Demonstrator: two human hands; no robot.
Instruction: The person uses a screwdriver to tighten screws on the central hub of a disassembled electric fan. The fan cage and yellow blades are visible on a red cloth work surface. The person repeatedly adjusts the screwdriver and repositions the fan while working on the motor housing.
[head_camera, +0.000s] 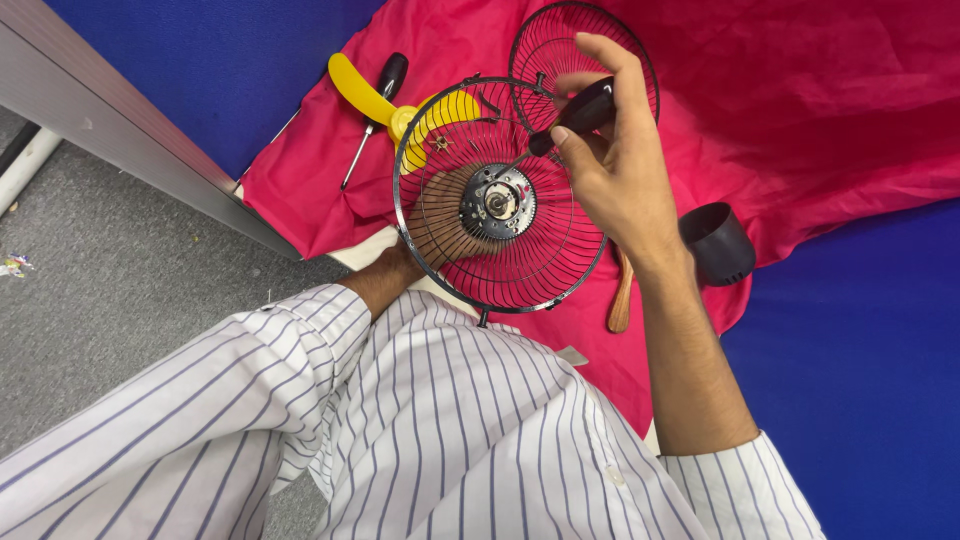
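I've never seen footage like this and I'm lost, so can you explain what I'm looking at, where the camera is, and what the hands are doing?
One camera, worn on a person's head, looks down at their own striped sleeves. The right hand grips a black-handled screwdriver, tip at the hub of a round black wire fan guard. The left hand supports that guard from behind. On the crumpled red cloth lie a second wire guard, a yellow plastic fan blade, another black-handled screwdriver, a black plastic cup-shaped cover and a wooden handle.

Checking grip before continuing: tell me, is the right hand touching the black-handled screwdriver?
Touching. The head view shows the right hand wrapped around the screwdriver, fingers closed on its handle.
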